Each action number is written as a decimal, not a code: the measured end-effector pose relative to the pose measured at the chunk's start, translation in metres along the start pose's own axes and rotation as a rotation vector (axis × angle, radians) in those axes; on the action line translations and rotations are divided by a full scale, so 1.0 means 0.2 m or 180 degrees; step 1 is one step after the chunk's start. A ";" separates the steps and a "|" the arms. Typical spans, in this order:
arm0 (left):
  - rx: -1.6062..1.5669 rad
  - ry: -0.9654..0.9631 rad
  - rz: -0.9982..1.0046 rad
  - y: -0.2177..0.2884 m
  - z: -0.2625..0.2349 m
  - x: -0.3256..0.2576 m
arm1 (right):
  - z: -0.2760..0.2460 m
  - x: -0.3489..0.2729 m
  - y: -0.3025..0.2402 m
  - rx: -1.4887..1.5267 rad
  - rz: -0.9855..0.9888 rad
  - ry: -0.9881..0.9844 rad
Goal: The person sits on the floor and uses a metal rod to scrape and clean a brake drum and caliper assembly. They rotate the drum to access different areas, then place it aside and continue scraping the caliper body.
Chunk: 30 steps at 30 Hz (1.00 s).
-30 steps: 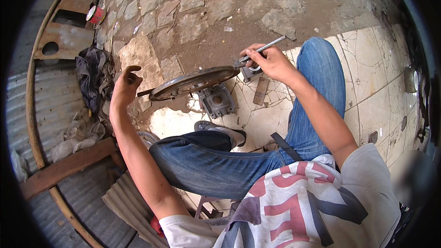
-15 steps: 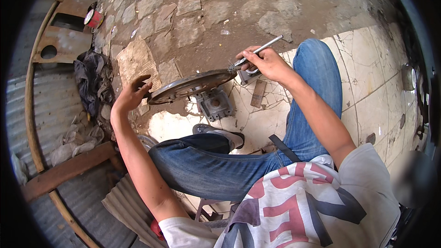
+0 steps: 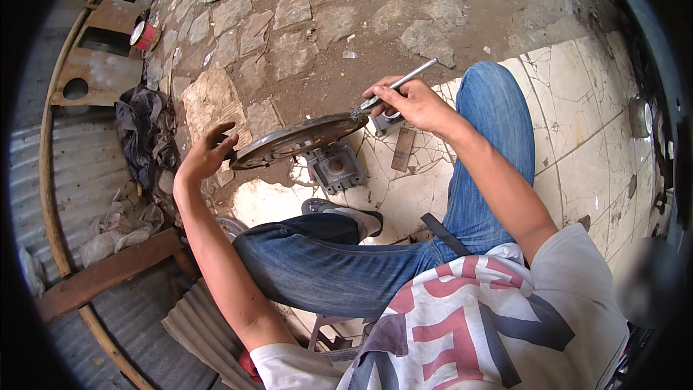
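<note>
Your right hand is holding a slim metal tool in a narrow grip — the handle is pointing up and to the right, and its wiry tuft is sitting at the right end of a large round metal disc. Whether the tuft is touching the rim, you cannot tell from here. The disc is lying tilted in front of you, between your two hands, showing a thin edge. Your left hand is curling its fingers beside the disc's left end — whether that grip is bearing on the metal is not possible to tell. A square metal block is standing on the tiled floor just below the disc, and a flat strip is lying to its right, near a smaller metal part.
</note>
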<state>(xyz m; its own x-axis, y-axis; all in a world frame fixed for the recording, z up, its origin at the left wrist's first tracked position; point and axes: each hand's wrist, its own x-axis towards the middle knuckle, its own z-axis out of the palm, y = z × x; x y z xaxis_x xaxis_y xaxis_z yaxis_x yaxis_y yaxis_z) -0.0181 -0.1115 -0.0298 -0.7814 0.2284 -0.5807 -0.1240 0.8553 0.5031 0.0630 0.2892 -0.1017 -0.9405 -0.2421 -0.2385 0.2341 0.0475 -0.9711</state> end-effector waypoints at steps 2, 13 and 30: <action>-0.0013 -0.0005 0.0000 0.00 0.00 0.00 | 0.00 0.01 0.00 -0.0035 0.0065 0.0015; -0.0077 -0.0005 -0.0030 -0.02 0.00 0.01 | 0.00 0.00 0.00 -0.0181 -0.0027 0.0018; 0.0742 0.0895 0.2014 0.79 0.33 -0.10 | -0.02 -0.02 -0.05 0.1753 0.0523 0.0020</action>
<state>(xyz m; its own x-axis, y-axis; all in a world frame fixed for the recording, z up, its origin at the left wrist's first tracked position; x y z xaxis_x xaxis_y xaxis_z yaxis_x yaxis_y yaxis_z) 0.0179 0.0510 0.0187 -0.7917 0.6105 -0.0219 0.5123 0.6831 0.5206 0.0628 0.2930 -0.0912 -0.8820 -0.2683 -0.3874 0.4694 -0.4282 -0.7722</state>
